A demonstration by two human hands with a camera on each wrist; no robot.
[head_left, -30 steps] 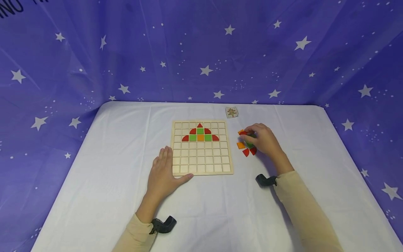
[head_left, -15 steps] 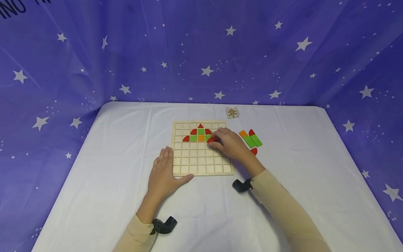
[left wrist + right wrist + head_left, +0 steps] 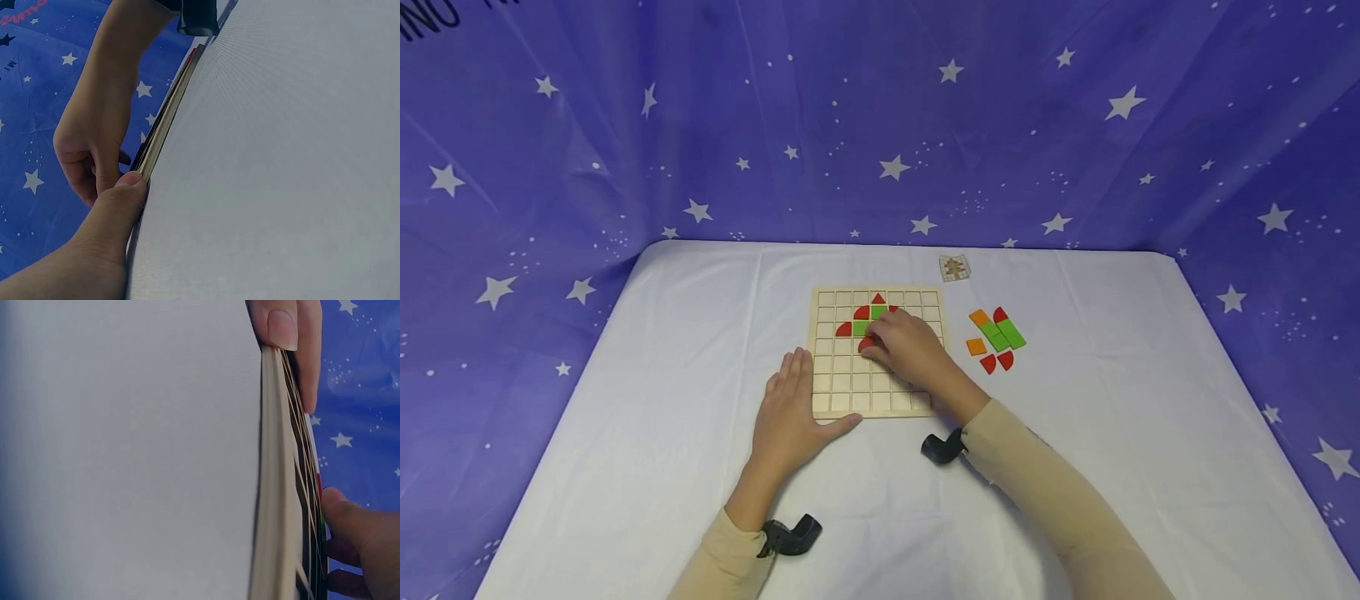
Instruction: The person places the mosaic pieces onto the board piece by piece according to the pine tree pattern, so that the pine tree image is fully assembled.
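A square wooden grid board (image 3: 842, 401) lies on the table with red, green and orange tiles set in its upper rows. My left hand (image 3: 784, 417) rests along the board's left side, fingers straight, thumb (image 3: 119, 200) at the near edge. Over the middle of the board, my right hand (image 3: 913, 348) pinches a red quarter-round tile (image 3: 865, 344) just below the coloured rows. That hand covers part of the pattern's right side. A red triangle tile (image 3: 878, 299) tops the pattern, above a green square tile (image 3: 878, 312). In the right wrist view, the right fingers (image 3: 350, 519) meet the board's surface.
To the board's right lie loose tiles: green squares (image 3: 1011, 334), orange squares (image 3: 976, 347) and red quarter-rounds (image 3: 988, 363). A small card with a tree pattern (image 3: 955, 267) lies behind the board. A purple starry curtain (image 3: 820, 108) surrounds the white-covered table (image 3: 700, 333).
My right hand has moved left from the loose tiles, over the board's right side, to its middle, carrying a red quarter-round tile. My left hand has stayed at the board's edge.
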